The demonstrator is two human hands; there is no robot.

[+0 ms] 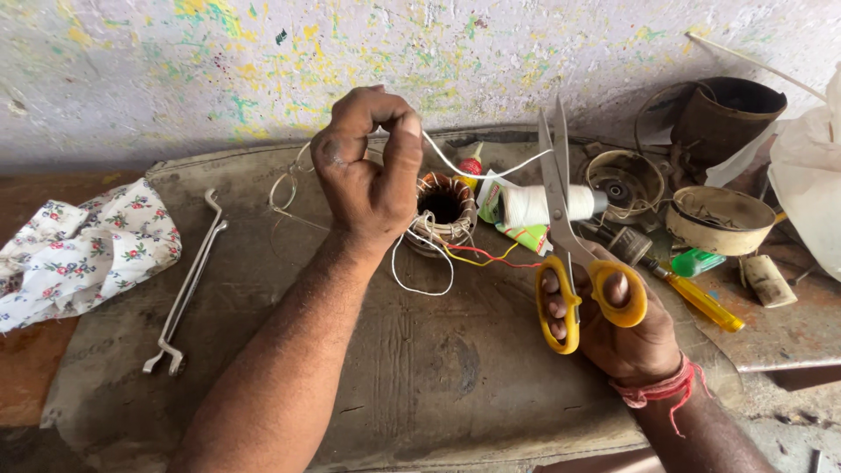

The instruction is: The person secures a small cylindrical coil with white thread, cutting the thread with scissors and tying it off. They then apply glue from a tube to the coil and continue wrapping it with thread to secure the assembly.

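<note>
While left hand (368, 171) pinches a white thread (473, 169) pulled taut, right hand (613, 320) grips yellow-handled scissors (565, 236), blades nearly closed, beside the thread. Copper-wound stator coil (442, 210) sits under left hand; thread spool (547, 204) just right; floral cloth (83, 250) far left.

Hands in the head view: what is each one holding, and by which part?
The right hand holds the scissors by their yellow handle loops, blades up. The left hand pinches the white thread partway along, between thumb and fingers.

Floral cloth (83, 254), spanners (187, 285), yellow screwdriver (701, 300).
</note>
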